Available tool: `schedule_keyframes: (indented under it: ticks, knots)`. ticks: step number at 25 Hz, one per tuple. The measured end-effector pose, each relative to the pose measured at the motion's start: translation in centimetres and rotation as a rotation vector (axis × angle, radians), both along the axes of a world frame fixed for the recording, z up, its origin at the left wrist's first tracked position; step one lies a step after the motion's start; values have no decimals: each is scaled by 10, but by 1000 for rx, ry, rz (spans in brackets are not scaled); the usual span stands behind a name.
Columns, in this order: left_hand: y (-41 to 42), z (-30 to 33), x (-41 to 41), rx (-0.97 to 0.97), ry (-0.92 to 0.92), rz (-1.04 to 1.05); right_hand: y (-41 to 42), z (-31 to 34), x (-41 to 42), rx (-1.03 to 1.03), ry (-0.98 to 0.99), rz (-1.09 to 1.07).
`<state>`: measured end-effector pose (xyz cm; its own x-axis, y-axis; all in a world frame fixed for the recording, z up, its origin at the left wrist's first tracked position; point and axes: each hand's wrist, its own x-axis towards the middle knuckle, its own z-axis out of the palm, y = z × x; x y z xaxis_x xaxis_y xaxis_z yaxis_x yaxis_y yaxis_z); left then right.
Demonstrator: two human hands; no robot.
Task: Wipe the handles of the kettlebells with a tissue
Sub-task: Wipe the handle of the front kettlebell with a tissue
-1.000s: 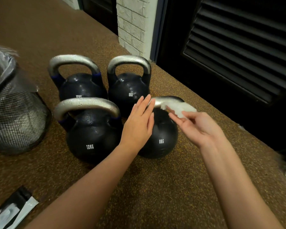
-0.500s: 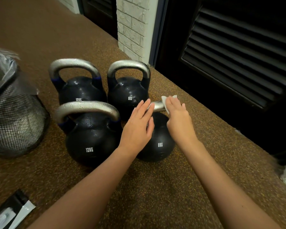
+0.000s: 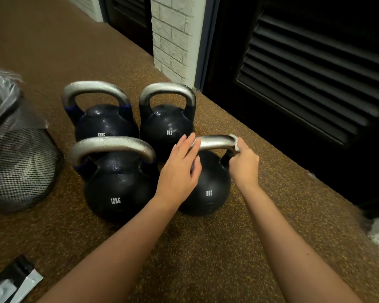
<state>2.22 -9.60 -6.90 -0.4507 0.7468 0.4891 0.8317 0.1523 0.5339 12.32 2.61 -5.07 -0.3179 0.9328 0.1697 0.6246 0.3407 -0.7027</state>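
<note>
On the speckled rubber floor (image 3: 206, 248), a mesh bin (image 3: 20, 167) lined with clear plastic stands at the left beside four round black kettlebells with dull, droplet-flecked metal handles, two marked 12KG (image 3: 118, 184) and, further right, two marked 8KG. The left hand (image 3: 179, 169) lies flat and released, fingers (image 3: 189, 142) resting on the left end of the near 8KG kettlebell's handle (image 3: 214, 142), whose long axis runs left to right. The right hand (image 3: 244, 165) is clenched on a white tissue (image 3: 234, 142) at that handle's right bend, so it is judged the nearer hand for wiping down the right leg.
</note>
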Motion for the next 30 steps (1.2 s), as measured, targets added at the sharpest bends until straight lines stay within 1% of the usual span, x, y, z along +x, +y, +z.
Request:
schedule_keyframes:
  ticks: [2,5,8,10,13,15,17,19,20,22,24,26,28,30]
  knots:
    - [0,0,1,7,-10,5,-1,6,-2,116,-15,103]
    - [0,0,1,6,2,14,-9,6,-7,330,-123,262]
    - [-1,1,0,-9,12,7,-19,-8,-3,393,-141,307]
    - [-2,2,0,-16,8,-2,-25,-17,2,345,-68,242]
    - [-3,3,0,-31,-10,-16,-27,-20,3,170,114,71]
    - [-3,3,1,-35,-32,-17,-17,-11,-1,148,144,31]
    - [-3,4,0,-32,-41,-20,-2,6,-6,127,52,73]
    - [-3,4,0,-32,-39,-23,11,25,-11,63,-100,137]
    - [-3,3,0,-36,-37,-22,15,33,-13,65,-166,191]
    - [-4,3,-1,-38,-23,-25,15,39,-16,137,-243,327]
    - [-4,4,-2,-47,-23,-26,9,37,-14,214,-226,438]
    - [-4,4,-2,-55,-30,-23,3,32,-6,246,-187,483]
    - [-3,4,-1,-53,-32,-20,-1,24,5,243,-136,451]
    - [-3,4,0,-47,-36,-19,-4,13,13,183,-51,358]
